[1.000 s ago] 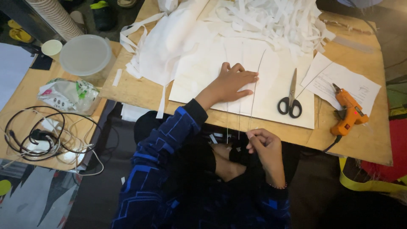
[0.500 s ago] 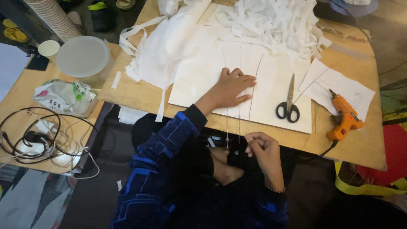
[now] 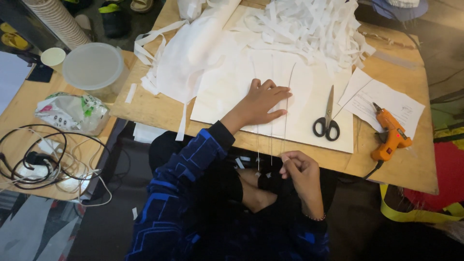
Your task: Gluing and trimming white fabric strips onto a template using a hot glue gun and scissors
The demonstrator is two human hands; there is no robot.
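Pressing left hand (image 3: 263, 104) flat on white sheet (image 3: 227, 92) | right hand (image 3: 299, 169) fingers pinching thin wire (image 3: 286, 121)

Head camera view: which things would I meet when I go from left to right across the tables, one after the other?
Coil of black and white cables → clear round plastic container with lid → left hand pressing flat on the white sheet → black-handled scissors → orange glue gun.
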